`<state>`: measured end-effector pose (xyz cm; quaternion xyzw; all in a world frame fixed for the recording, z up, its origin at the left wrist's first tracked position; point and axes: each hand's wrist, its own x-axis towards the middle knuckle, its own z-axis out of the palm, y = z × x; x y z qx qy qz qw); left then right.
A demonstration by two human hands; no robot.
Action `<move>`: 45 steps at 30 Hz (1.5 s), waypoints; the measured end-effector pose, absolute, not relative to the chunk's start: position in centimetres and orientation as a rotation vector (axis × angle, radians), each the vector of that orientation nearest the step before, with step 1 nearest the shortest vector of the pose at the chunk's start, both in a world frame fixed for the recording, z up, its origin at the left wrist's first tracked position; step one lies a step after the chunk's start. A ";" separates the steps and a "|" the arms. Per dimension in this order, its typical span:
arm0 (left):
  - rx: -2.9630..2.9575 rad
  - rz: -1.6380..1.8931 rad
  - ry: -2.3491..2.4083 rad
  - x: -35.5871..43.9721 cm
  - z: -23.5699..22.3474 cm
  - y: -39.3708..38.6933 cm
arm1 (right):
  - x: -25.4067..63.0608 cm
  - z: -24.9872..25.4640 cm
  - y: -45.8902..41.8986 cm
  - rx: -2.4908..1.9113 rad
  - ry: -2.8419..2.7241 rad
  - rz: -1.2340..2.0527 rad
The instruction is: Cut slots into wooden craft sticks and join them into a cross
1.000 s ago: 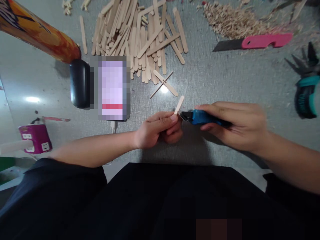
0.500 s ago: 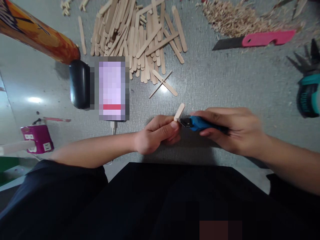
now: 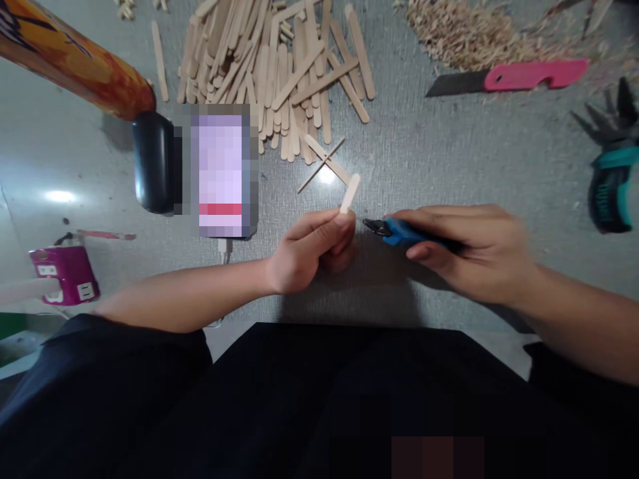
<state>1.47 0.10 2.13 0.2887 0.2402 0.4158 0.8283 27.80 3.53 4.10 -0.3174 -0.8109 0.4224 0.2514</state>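
My left hand (image 3: pixel 317 246) is closed, pinching a wooden craft stick (image 3: pixel 351 193) between thumb and fingers; its rounded end points up and away, and the lower part is hidden by the hand. In my right hand (image 3: pixel 482 249) are blue-handled side cutters (image 3: pixel 394 230), their dark jaws pointing left. A small gap separates the jaw tips from my left fingertips. Just beyond the held stick, a thin wooden sliver (image 3: pixel 314 173) lies crossed over another craft stick (image 3: pixel 324 156) on the grey table (image 3: pixel 429 153).
Loose craft sticks (image 3: pixel 279 73) are heaped at the back. A pink-handled cutter knife (image 3: pixel 534 75) lies before wood shavings (image 3: pixel 459 33). Teal-handled pliers (image 3: pixel 612 189) rest far right. To the left are a blurred-out phone (image 3: pixel 222 173), a black case (image 3: pixel 154 163), an orange canister (image 3: pixel 84 60) and a purple power adapter (image 3: pixel 64 274).
The cutters' jaws have come away from the craft stick, leaving a gap. My left hand has moved slightly up and away from my body with the stick.
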 end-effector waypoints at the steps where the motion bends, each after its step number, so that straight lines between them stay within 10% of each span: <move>1: 0.612 0.894 0.522 1.5 2.1 0.1 | 27.9 4.1 3.6 -0.875 -2.206 1.135; 45: 0.712 0.911 0.511 1.6 1.6 -0.2 | 28.1 4.2 4.1 -0.853 -2.275 0.743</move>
